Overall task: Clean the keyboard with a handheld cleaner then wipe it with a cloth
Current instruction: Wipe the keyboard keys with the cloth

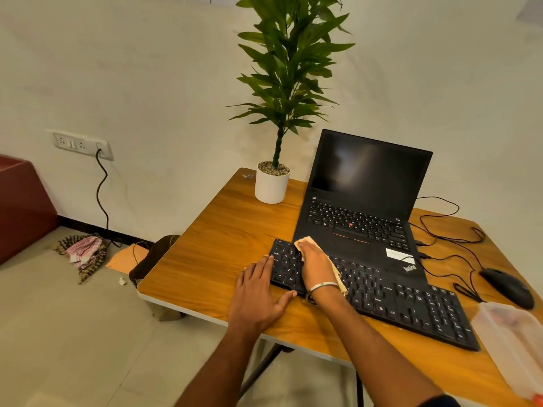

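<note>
Here, a cloth is pressed onto the left end of a black keyboard on a wooden table.

The right hand (316, 267) lies flat over the beige cloth (305, 241), fingers together and straight, pressing it onto the keyboard (411, 301), which runs from the left-centre of the table (211, 254) toward the near right. The left hand (258, 295) rests spread on the table, fingertips touching the keyboard's left edge. An open laptop (361, 201) sits just beyond it, a potted plant (271, 183) further left, a mouse (507, 286) right, and a translucent container (511, 339) near right.
</note>
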